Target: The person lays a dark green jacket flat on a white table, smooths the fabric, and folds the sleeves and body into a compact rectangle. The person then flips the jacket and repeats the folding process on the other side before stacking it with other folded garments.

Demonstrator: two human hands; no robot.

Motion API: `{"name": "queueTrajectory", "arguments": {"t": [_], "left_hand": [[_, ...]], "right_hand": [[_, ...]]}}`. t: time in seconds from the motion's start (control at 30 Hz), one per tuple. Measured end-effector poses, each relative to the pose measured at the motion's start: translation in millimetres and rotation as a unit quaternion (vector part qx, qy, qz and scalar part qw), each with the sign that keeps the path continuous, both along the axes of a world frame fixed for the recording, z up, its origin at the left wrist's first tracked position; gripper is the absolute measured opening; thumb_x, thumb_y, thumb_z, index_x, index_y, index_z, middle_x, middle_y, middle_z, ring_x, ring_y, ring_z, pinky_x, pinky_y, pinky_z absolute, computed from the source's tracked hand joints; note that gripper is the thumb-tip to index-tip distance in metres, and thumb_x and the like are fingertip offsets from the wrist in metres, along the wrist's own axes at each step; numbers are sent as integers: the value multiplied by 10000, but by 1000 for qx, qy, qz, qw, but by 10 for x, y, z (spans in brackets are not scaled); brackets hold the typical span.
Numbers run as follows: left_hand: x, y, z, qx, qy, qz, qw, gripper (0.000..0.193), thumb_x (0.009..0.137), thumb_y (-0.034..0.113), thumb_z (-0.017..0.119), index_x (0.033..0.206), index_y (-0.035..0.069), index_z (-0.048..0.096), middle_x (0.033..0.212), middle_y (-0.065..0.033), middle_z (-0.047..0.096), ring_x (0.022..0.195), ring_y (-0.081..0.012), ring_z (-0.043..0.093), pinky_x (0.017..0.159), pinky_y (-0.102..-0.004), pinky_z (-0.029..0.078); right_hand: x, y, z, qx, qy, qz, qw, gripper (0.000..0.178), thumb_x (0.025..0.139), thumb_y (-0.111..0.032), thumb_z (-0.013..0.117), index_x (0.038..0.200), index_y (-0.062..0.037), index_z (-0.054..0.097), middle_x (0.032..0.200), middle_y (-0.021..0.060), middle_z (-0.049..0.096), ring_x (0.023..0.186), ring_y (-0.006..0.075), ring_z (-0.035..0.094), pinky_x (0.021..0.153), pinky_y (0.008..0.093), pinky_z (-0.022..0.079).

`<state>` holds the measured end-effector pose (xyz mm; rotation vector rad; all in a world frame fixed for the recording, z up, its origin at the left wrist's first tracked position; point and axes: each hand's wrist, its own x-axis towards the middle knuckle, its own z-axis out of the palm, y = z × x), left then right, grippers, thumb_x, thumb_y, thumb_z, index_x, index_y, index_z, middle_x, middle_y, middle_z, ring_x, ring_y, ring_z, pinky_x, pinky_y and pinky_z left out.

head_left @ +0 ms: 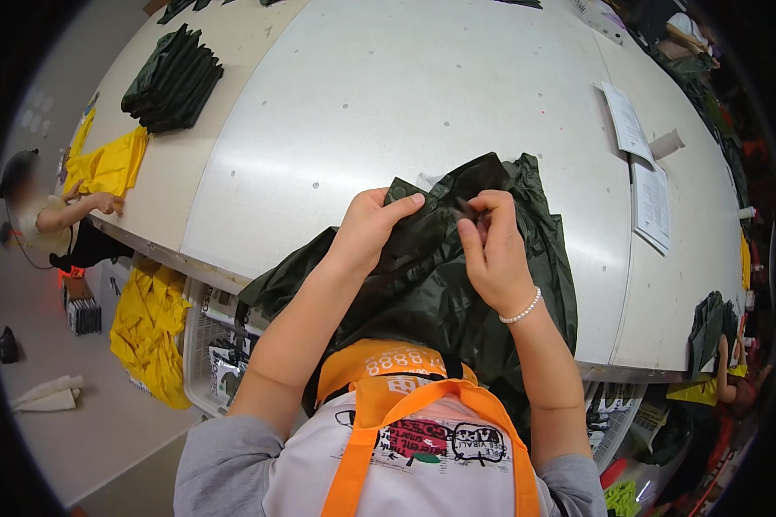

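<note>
A dark green garment (422,289) of thin, shiny, raincoat-like fabric lies crumpled over the near edge of the table and hangs down in front of me. My left hand (372,226) is closed on its upper edge, the thumb flat on the cloth beside a small round spot that looks like a snap. Just to the right, my right hand (497,250) is closed with thumb and fingers pinched together on a dark fold of the same cloth; the fingertips are slightly blurred. A white bracelet is on my right wrist.
A stack of folded dark green pieces (174,82) stands at the far left of the table (336,112). A person at left handles yellow cloth (112,164). Papers (651,207) and a white cup-like object (666,144) lie right. White baskets (200,345) sit below the edge.
</note>
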<state>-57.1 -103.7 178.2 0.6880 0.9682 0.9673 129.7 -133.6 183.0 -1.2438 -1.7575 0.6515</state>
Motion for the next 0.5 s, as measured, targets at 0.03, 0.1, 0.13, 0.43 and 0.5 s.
{"name": "queueTrajectory", "arguments": {"t": [0.03, 0.1, 0.13, 0.43, 0.5], "left_hand": [[-7, -8, -13, -5, -6, 2, 1000, 141, 853, 101, 627, 875, -39, 636, 829, -83, 669, 721, -123, 633, 673, -244, 519], [-1, -26, -11, -3, 3, -3, 1000, 143, 854, 101, 627, 875, -40, 633, 828, -85, 670, 719, -125, 635, 673, -245, 521], [5, -28, 0, 0, 7, -6, 1000, 144, 854, 101, 628, 876, -41, 632, 828, -86, 670, 718, -125, 637, 673, -245, 522], [10, -52, -13, 6, 4, -23, 1000, 133, 853, 101, 629, 877, -29, 636, 825, -85, 674, 710, -121, 638, 659, -240, 520], [12, -55, -5, 8, 5, -24, 1000, 132, 853, 100, 629, 879, -29, 636, 824, -85, 674, 710, -120, 638, 658, -239, 519]], "right_hand": [[-20, -2, -10, 26, -30, 4, 999, 324, 828, -123, 665, 1058, -2, 471, 946, 126, 535, 713, 236, 560, 640, 309, 466], [-49, 8, -34, 73, -74, 7, 995, 283, 815, -103, 665, 1023, -7, 498, 946, 132, 546, 705, 269, 571, 622, 329, 468], [-58, 30, -44, 95, -89, 4, 991, 265, 807, -93, 666, 1006, -11, 511, 944, 129, 550, 701, 279, 573, 612, 337, 467], [-80, 50, -15, 128, -124, -9, 984, 225, 792, -104, 672, 963, -35, 543, 918, 104, 571, 701, 277, 571, 604, 344, 456], [-77, 54, -2, 150, -145, -13, 978, 208, 794, -108, 667, 953, -42, 550, 908, 95, 576, 694, 272, 568, 602, 341, 452]]}}
